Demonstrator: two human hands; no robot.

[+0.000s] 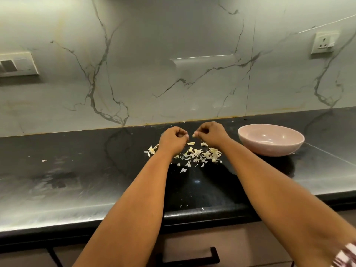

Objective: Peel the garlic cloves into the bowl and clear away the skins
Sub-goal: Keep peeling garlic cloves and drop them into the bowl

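1. Nearest to me, low at the right, a scrap of my patterned sleeve [344,256] shows, and a black drawer handle [189,259] sits under the front edge of the bench [77,189].
2. My right hand [209,134] hangs over the middle of the bench toward its back edge, fingers curled in, pinching a small pale garlic clove [194,134] at the fingertips.
3. My left hand [172,138] is close beside it, knuckles up and fingers curled under; a thin bit of skin seems to hang from its fingertips, but I cannot tell for sure what it grips.
4. Under and just in front of both hands lie the garlic skins [198,156], a loose scatter on the dark top, with a smaller clump [152,150] left of my left wrist and one stray flake [44,161] well off toward the left end.
5. The pink bowl [270,140] stands upright to the right of my right hand, near the back edge; I see nothing clearly inside it.
6. Behind the bench rises the marble-veined wall [173,64], carrying a switch plate [17,64] at the left and a socket [324,44] at the right.
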